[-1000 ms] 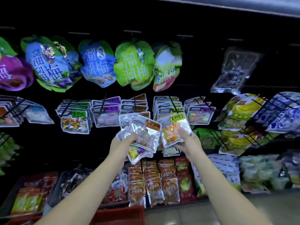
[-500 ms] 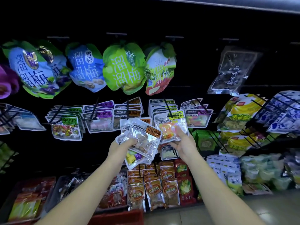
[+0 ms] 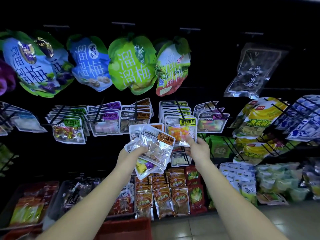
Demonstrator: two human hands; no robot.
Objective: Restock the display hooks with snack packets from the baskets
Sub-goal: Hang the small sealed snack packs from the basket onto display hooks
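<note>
Red basket (image 3: 126,228) sits at the bottom edge, closest to the camera, between the two forearms.

Left hand (image 3: 134,152): fingers curled round a fanned stack of snack packets (image 3: 155,144), gripped at its left edge. The top packet is clear and silver with an orange label, and a packet of yellow and purple sweets pokes out at the bottom of the fan.

Right hand (image 3: 199,149): pinches the lower right corner of a jelly-bean packet (image 3: 180,131) (yellow-green label, orange and yellow beans inside). That packet is raised to the front of its display hook (image 3: 180,110). Its top edge meets the hook tip and more packets of the same kind hang behind it. I cannot tell whether the hole is threaded onto the hook.

Just below the hands, orange packets (image 3: 162,198) hang in rows, with red ones beside them on the right. Low left is a grey basket (image 3: 59,193) of dark packets, touching the shelf front. Tiled floor (image 3: 225,227) shows at lower right.

The mid row of hooks level with the hands carries small clear packets, with green, purple and orange labels from left to right. To the right, banana-chip bags (image 3: 258,122) sit on angled hooks.

The top row, farthest up, has large plum bags (image 3: 131,64) in blue, green and white-red. A clear dark bag (image 3: 251,70) hangs alone at upper right.
</note>
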